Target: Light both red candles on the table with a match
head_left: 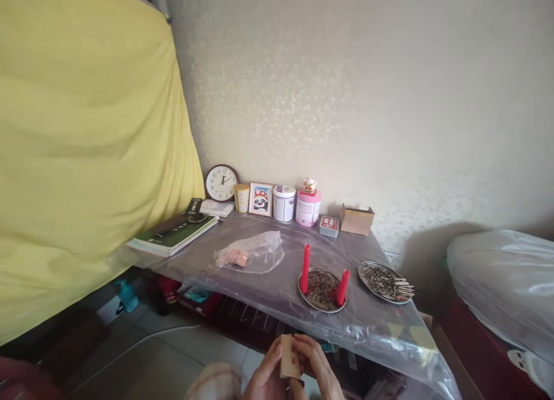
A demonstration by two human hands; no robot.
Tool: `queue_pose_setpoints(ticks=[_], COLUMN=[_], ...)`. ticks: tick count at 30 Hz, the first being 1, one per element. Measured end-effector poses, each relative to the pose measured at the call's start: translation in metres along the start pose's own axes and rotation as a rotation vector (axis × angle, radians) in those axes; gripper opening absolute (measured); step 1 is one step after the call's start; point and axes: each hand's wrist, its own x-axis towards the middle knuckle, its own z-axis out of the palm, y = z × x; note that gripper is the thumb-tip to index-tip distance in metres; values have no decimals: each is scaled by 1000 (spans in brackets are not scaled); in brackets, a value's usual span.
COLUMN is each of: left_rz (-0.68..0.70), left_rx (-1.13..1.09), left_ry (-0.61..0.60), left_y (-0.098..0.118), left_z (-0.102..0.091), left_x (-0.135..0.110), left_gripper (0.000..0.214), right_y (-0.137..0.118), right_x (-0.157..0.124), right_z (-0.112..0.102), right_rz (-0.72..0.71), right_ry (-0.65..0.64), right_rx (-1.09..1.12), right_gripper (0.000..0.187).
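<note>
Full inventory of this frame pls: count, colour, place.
table: 1, under clear plastic sheet, centre
clock: 1, white face, dark rim, back left
jar: 1, yellow, right of clock
panda picture: 1, framed, back row
white tin: 1, back row
pink tin: 1, back row
cat figurine: 1, on pink tin
cardboard box: 1, brown, back right
books: stack, green top, left edge
plastic bag: 1, clear, mid-table
near plate: 1, metal, front
candles: 2, red, upright on near plate
far plate: 1, metal, holds sticks, right
cloth: 1, yellow, left
small box: 1, tan, between both hands
left hand: fingers on small box
right hand: fingers on small box
</note>
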Motion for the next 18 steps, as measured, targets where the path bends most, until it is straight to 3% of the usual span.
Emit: queue_pose_setpoints(ticks=[6, 11, 18], left_rz=[25, 25, 48], left_rx=[9, 42, 43], left_ry=[20, 17, 17], left_y=[1, 2, 1], left_z=[15, 19, 20], left_x=[-2, -2, -2], left_gripper=[42, 48, 51], right_y=[0, 4, 3], right_x=[5, 1, 1], right_z=[0, 10, 14], right_rz=[23, 73, 103], right_ry=[-56, 33, 39], right_rx=[114, 145, 129], right_gripper=[45, 42, 43])
